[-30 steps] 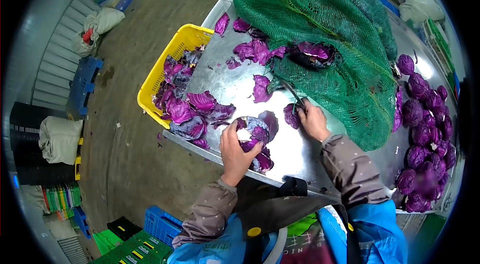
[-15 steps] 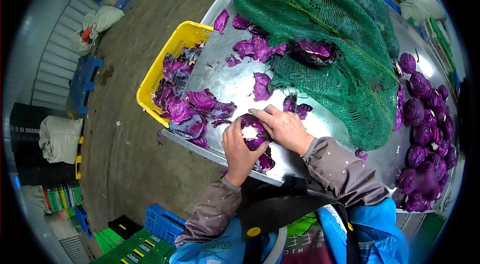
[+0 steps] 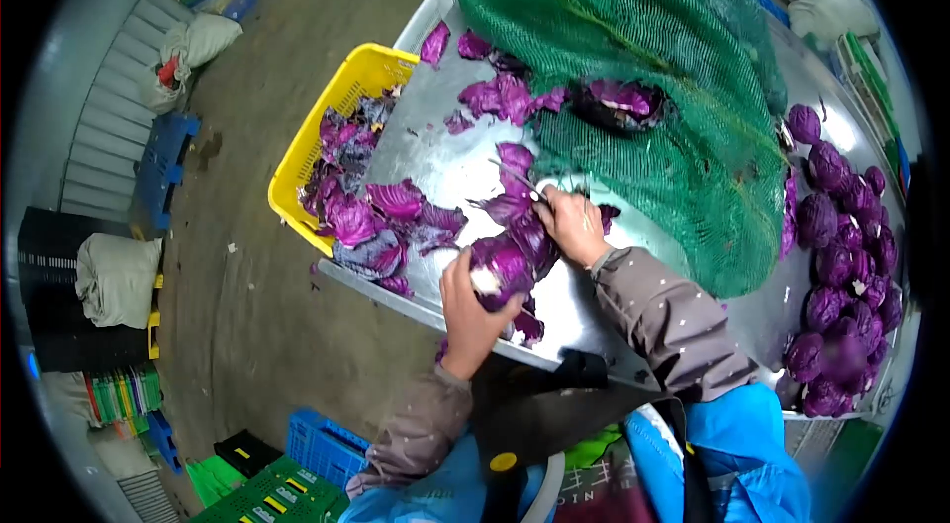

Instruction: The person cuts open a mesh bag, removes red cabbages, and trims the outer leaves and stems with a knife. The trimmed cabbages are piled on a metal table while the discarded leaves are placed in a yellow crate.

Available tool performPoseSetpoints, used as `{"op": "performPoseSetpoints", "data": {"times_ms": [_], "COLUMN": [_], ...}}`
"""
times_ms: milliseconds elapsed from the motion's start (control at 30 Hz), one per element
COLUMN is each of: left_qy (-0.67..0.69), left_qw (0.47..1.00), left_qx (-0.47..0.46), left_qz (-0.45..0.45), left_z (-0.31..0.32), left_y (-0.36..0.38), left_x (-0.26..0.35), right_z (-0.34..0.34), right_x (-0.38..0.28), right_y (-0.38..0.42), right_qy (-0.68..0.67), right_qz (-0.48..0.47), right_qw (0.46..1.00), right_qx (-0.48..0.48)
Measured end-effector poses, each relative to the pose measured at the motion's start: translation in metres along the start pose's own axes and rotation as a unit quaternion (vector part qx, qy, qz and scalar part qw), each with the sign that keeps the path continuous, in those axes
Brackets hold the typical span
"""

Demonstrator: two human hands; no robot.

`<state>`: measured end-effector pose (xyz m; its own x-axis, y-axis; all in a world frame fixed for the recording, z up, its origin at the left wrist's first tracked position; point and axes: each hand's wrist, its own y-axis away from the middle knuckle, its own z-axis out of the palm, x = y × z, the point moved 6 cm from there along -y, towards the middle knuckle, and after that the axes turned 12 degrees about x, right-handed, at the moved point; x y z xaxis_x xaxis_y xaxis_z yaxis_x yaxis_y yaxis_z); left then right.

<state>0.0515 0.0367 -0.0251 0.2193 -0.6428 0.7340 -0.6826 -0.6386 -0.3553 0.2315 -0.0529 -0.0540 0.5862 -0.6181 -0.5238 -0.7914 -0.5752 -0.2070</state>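
A red cabbage (image 3: 500, 271) with a pale cut stem end is in my left hand (image 3: 473, 310), whose fingers and thumb wrap round its left and lower sides. To the right, my right hand (image 3: 574, 224) is closed on a knife (image 3: 517, 173), its thin blade pointing up and left. A loosened outer leaf (image 3: 534, 236) lies between the cabbage and my right hand, against its fingers. Beneath them is the metal table (image 3: 416, 142), with loose purple leaves (image 3: 510, 97) scattered over it.
A yellow crate (image 3: 295, 152) of leaves stands at the table's left edge. Green netting (image 3: 683, 127) covers the upper middle, with a dark-leaved cabbage (image 3: 623, 105) on it. Several cabbages (image 3: 836, 266) are heaped at the right. Green crates (image 3: 272, 498) stand on the floor at lower left.
My right hand has moved up slightly, away from the cabbage, and a leaf has come away beside it. The knife blade now shows clearly. The cabbage has turned in my left hand.
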Motion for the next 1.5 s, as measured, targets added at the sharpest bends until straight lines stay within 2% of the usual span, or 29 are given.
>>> {"op": "performPoseSetpoints", "data": {"times_ms": [67,133,200,267,333,467,533,567,600,667,700,733,800,833,867,900,933,1000,1067,1100,1133,1200,1267,1333,1367,1400,1467,1500], "left_qy": [0.020,0.031,0.000,0.005,0.008,0.009,0.020,0.030,0.029,0.076,0.130,0.128,0.293,0.311,0.313,0.420,0.516,0.554,0.564,0.545,0.546,0.536,0.535,0.539,0.546,0.547,0.574,0.573], "left_qw": [0.999,0.998,0.998,0.997,0.995,0.995,0.993,0.992,0.992,0.985,0.978,0.978,0.921,0.896,0.897,0.816,0.716,0.704,0.701,0.726,0.725,0.744,0.747,0.757,0.743,0.741,0.699,0.700], "left_qx": [0.006,-0.015,-0.055,-0.055,-0.054,-0.039,-0.037,-0.035,-0.033,-0.011,-0.010,-0.010,-0.030,-0.061,-0.059,-0.045,-0.031,-0.013,0.031,0.031,0.031,0.054,0.063,0.044,0.040,0.042,0.022,0.021], "left_qz": [-0.036,-0.059,-0.043,-0.061,-0.081,-0.086,-0.110,-0.117,-0.119,-0.155,-0.163,-0.162,-0.253,-0.311,-0.308,-0.394,-0.469,-0.445,-0.434,-0.417,-0.418,-0.395,-0.389,-0.366,-0.386,-0.387,-0.426,-0.427], "left_z": [-0.004,-0.011,-0.008,-0.005,-0.004,-0.003,-0.002,0.000,-0.001,-0.003,-0.001,-0.003,-0.003,-0.004,-0.007,-0.006,-0.004,-0.003,-0.008,-0.010,-0.008,-0.006,-0.005,-0.004,-0.002,-0.001,0.002,0.001], "left_y": [-0.012,-0.023,-0.026,-0.027,-0.026,-0.028,-0.028,-0.027,-0.025,-0.023,-0.022,-0.019,-0.020,-0.020,-0.022,-0.017,-0.010,-0.012,-0.020,-0.024,-0.023,-0.024,-0.024,-0.023,-0.019,-0.017,-0.010,-0.009], "left_x": [-0.005,-0.003,0.000,-0.001,-0.004,-0.009,-0.010,-0.011,-0.013,-0.027,-0.037,-0.042,-0.039,-0.040,-0.035,-0.034,-0.033,-0.028,-0.017,-0.015,-0.013,-0.008,0.003,0.012,0.008,0.007,0.006,0.005], "right_z": [-0.026,-0.044,-0.035,-0.014,-0.008,0.002,0.005,0.006,0.007,0.017,0.012,0.016,0.011,0.004,-0.002,-0.011,-0.018,-0.039,-0.075,-0.088,-0.095,-0.094,-0.096,-0.088,-0.080,-0.076,-0.081,-0.081], "right_x": [-0.020,-0.031,-0.039,-0.036,-0.035,-0.030,-0.027,-0.028,-0.025,-0.001,-0.008,-0.007,-0.012,-0.014,-0.016,-0.010,0.000,0.024,0.013,-0.007,-0.026,-0.062,-0.088,-0.081,-0.077,-0.072,-0.075,-0.073], "right_y": [0.005,0.015,0.029,0.047,0.050,0.052,0.057,0.057,0.055,0.047,0.038,0.036,0.028,0.025,0.020,0.014,0.011,0.006,0.006,0.006,0.011,0.025,0.032,0.035,0.037,0.038,0.041,0.042], "right_qy": [-0.085,-0.129,-0.129,-0.150,-0.237,-0.275,-0.273,-0.294,-0.294,-0.287,-0.243,-0.243,-0.236,-0.255,-0.272,-0.306,-0.360,-0.311,-0.233,-0.207,-0.168,-0.193,-0.092,-0.092,-0.093,-0.091,-0.120,-0.122], "right_qz": [-0.015,0.039,0.127,0.065,0.062,0.088,0.044,0.054,0.052,0.190,0.103,0.112,0.104,0.126,0.147,0.080,0.140,0.212,0.151,0.092,0.050,0.006,0.010,0.021,0.029,0.028,-0.072,-0.074], "right_qw": [0.993,0.989,0.971,0.984,0.968,0.957,0.960,0.951,0.952,0.938,0.961,0.963,0.966,0.958,0.949,0.948,0.921,0.925,0.954,0.966,0.977,0.980,0.995,0.993,0.990,0.990,0.990,0.990], "right_qx": [0.077,0.059,-0.159,-0.063,-0.052,-0.043,0.052,0.075,0.072,0.045,0.081,0.027,-0.025,-0.046,-0.066,0.032,0.040,0.050,0.114,0.127,0.122,0.047,-0.046,-0.074,-0.104,-0.106,-0.004,0.005]}}
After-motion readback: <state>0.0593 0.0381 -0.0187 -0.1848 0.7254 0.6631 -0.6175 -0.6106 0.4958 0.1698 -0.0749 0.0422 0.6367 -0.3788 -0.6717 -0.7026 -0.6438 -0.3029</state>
